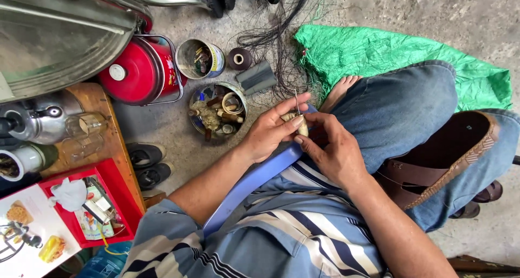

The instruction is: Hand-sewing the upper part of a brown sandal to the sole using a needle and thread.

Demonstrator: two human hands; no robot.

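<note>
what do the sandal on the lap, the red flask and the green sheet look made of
The sandal looks like brown leather or a leather-like material: matte straps, smooth dark footbed, woven-patterned edge. The red flask seems painted or enamelled metal, glossy with a wire handle, though plastic cannot be ruled out. The green sheet looks like thin woven plastic or netting, crinkled with frayed threads at its edge.

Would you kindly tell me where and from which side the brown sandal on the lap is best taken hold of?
Probably by the brown sandal's crossed straps, coming from above. It lies sole-down across the person's jeans with its straps raised off the footbed, leaving a gap for fingers to hook under. The right hand is nearest.
</note>
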